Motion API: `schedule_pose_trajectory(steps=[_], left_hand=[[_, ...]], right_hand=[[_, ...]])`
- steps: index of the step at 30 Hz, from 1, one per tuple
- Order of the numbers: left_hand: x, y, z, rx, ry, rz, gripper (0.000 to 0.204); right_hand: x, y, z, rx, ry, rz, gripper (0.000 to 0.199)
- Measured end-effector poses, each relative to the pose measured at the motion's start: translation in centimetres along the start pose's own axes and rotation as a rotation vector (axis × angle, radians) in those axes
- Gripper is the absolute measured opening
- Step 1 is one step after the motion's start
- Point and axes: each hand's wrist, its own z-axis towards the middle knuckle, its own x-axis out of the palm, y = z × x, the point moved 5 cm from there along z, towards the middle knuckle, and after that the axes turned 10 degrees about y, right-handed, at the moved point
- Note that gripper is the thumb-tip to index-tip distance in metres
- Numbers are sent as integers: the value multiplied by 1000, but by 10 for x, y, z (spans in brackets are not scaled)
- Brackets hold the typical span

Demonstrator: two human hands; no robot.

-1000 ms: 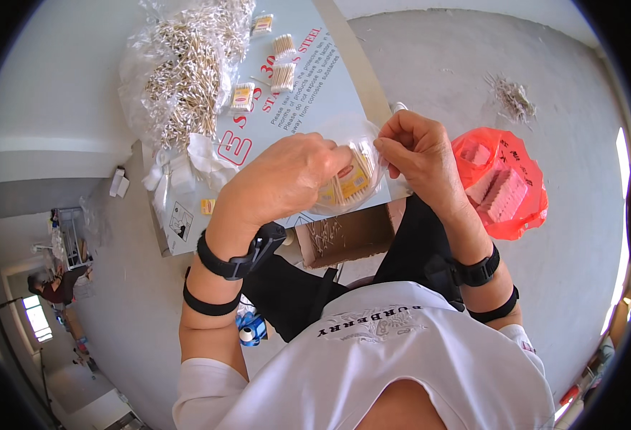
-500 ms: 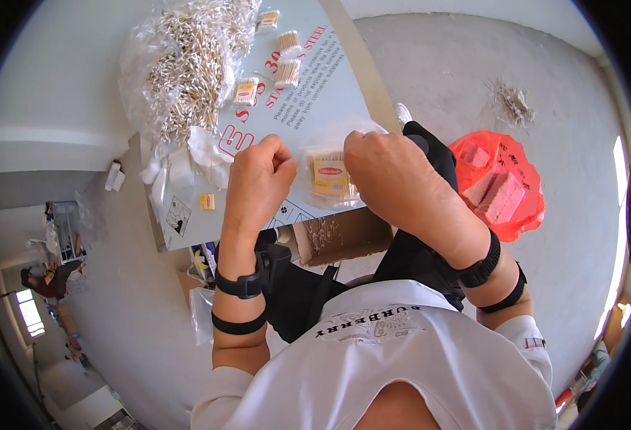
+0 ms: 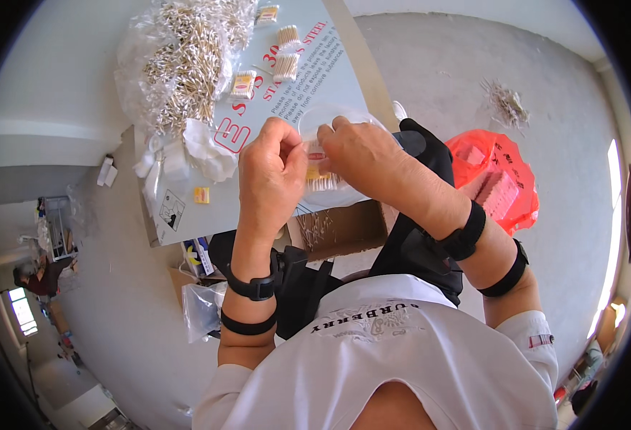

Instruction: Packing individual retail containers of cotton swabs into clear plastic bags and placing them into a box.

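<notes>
My left hand is raised over the table's near edge, thumb and fingers pinched together; what lies between them is hidden. Opposite it, my right hand has its fingers curled down, close to the left fingertips, and its grip is also hidden. Between and below the hands is a bundle of cotton swabs with a yellow and white label partly showing. A clear plastic piece with a rounded edge surrounds this bundle; whether it is a dish or a bag I cannot tell.
A large clear bag of loose cotton swabs lies at the far left of the table. Several small swab bundles lie beyond my hands. Below the edge stands a cardboard box. A red plastic bag sits on the right.
My hands have come closer together, with the right moving left over the label. The label and bundle now show less, partly behind the fingers. The whole view has shifted slightly.
</notes>
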Motion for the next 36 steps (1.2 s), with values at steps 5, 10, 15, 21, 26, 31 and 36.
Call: schedule_pose_trajectory(steps=[5, 10, 15, 21, 26, 31, 36], left_hand=[[9, 7, 7, -124, 110, 187, 37], [19, 22, 14, -260, 145, 177, 36], [22, 38, 13, -325, 149, 152, 30], [8, 34, 13, -222, 27, 117, 26], [2, 22, 13, -124, 13, -61, 20], [-9, 33, 17, -117, 303, -516, 11], [-40, 176, 84, -218, -25, -70, 11]], right_hand=[[-14, 1, -6, -3, -12, 14, 24], [-12, -6, -7, 135, 73, 20, 18], [-5, -17, -12, 99, 110, -22, 7], [-20, 4, -7, -62, -38, 227, 10], [13, 7, 11, -112, 140, 305, 21], [10, 7, 13, -73, 362, 212, 15], [-4, 18, -1, -181, 216, 58, 19]])
